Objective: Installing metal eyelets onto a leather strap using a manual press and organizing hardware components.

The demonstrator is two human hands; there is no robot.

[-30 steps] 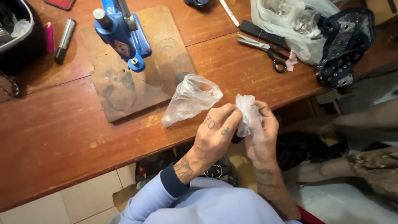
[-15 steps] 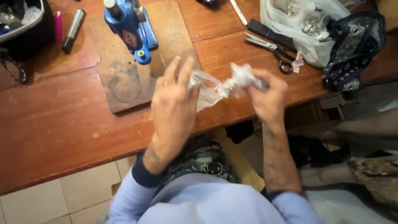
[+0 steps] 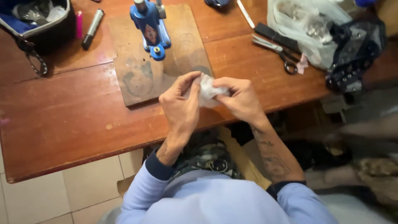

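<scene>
A small clear plastic bag (image 3: 207, 89), crumpled into a wad, is pinched between both hands over the front edge of the reddish wooden table (image 3: 62, 120). My left hand (image 3: 180, 108) grips its left side with thumb and fingers. On the bag's other side, my right hand (image 3: 240, 97) holds it with the fingertips. What the bag contains is hidden. Behind the hands lies a worn wooden board (image 3: 141, 70) with a blue hand press (image 3: 150, 25) standing on it.
Scissors (image 3: 275, 52) and a dark flat tool (image 3: 275, 36) lie at the right, beside a large clear bag (image 3: 302, 25) and a black mesh item (image 3: 354, 49). At the far left are a dark pouch (image 3: 37, 23), a pink stick (image 3: 78, 24) and a metal cylinder (image 3: 92, 28).
The bag was stretched out between the hands half a second ago; now it is bunched small. My left hand, fingers spread then, has closed onto it.
</scene>
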